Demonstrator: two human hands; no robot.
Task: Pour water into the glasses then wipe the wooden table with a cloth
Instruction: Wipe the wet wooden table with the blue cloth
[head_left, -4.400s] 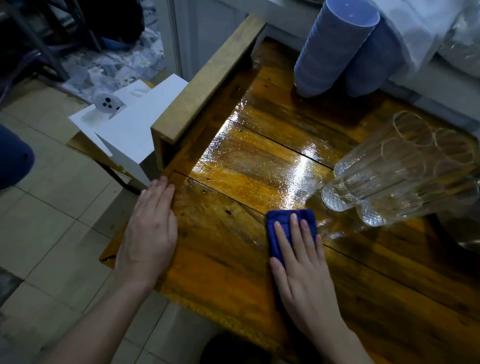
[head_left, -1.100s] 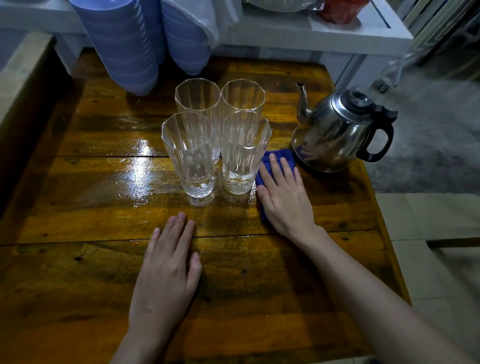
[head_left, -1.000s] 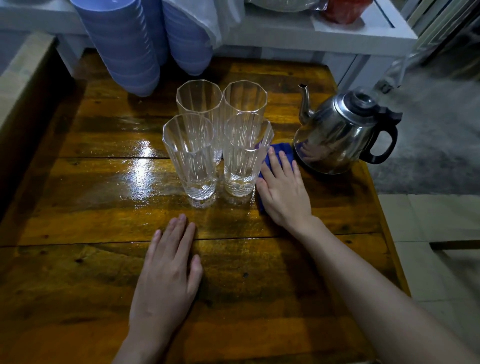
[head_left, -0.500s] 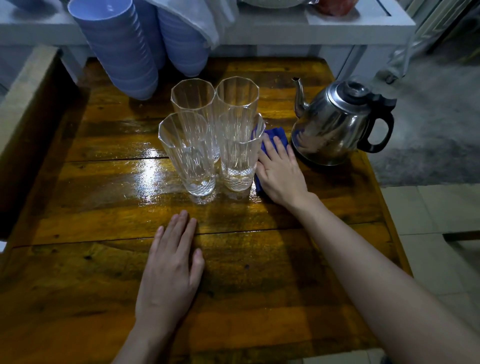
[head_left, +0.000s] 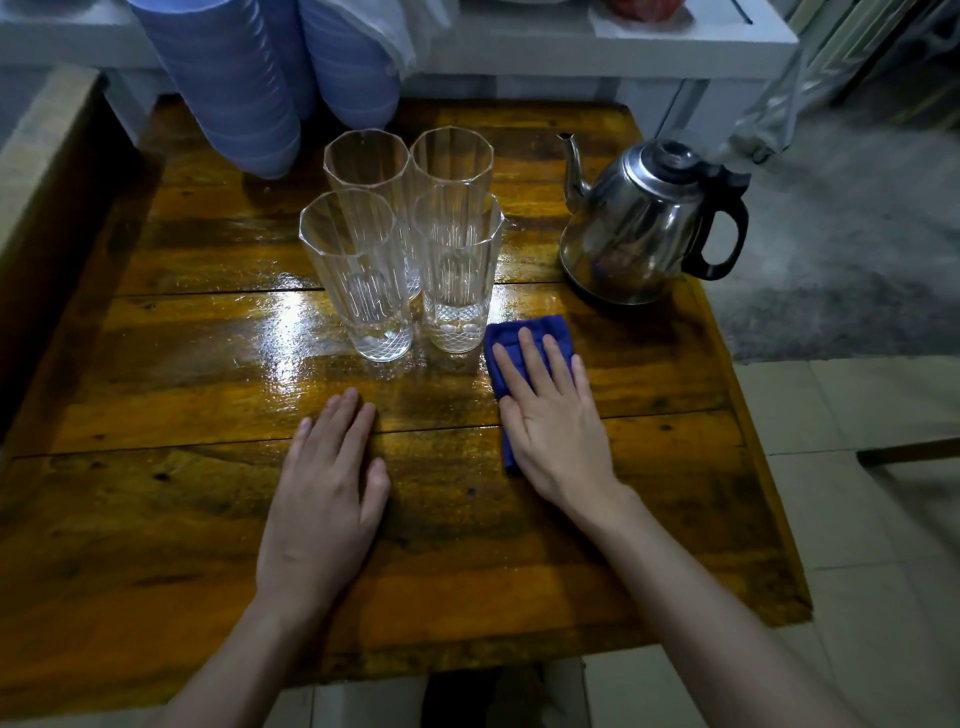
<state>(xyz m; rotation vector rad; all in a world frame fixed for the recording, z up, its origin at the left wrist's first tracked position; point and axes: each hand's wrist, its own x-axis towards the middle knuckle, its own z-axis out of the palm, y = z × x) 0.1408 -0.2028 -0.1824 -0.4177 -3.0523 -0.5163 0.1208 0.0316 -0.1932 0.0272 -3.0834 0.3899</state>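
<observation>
Now, right hand (head_left: 556, 415): fingers flat, pressing cloth (head_left: 524, 343).
Left hand (head_left: 322, 499): fingers spread flat on table (head_left: 156, 509).
Risk: a sideways wipe may topple the nearest glass (head_left: 457, 270).

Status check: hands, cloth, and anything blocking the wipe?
Right hand flat on folded blue cloth, no grip. Left hand flat on wet wooden table. Four clear ribbed glasses and steel kettle just ahead of cloth.

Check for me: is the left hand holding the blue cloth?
No, the left hand lies flat on the bare wooden table; the blue cloth is under the right hand.
</observation>
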